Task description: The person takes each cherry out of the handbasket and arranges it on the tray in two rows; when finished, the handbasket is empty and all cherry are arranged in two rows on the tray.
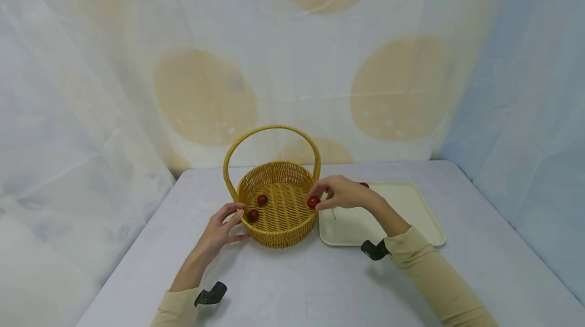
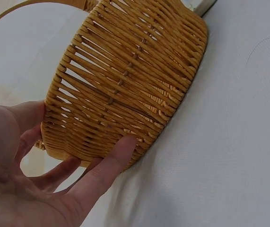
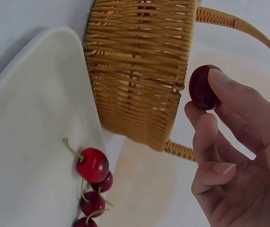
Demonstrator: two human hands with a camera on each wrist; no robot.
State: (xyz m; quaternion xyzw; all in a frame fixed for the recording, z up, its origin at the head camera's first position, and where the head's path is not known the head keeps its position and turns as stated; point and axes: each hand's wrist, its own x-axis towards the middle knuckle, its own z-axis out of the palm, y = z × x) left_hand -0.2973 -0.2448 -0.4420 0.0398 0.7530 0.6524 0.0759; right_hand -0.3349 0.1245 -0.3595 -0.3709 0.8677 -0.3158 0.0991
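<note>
A woven basket (image 1: pixel 279 238) with a tall arched handle holds two dark red cherries (image 1: pixel 262 200) near its left side. My left hand (image 1: pixel 218 230) grips the left rim, with fingers spread against the outer wall in the left wrist view (image 2: pixel 92 184). At the opposite rim, my right hand (image 1: pixel 345 192) pinches a dark cherry (image 1: pixel 313 202) between thumb and fingers. The right wrist view shows this cherry (image 3: pixel 203 87) beside the top edge of the basket (image 3: pixel 139 71), its other fingers curled below.
Right of the basket lies a cream tray (image 1: pixel 384 223). Several stemmed cherries (image 3: pixel 92 165) sit along the tray's edge in the right wrist view; in the head view, one (image 1: pixel 364 185) shows behind my right hand. A patterned curtain (image 1: pixel 297 63) stands behind the table.
</note>
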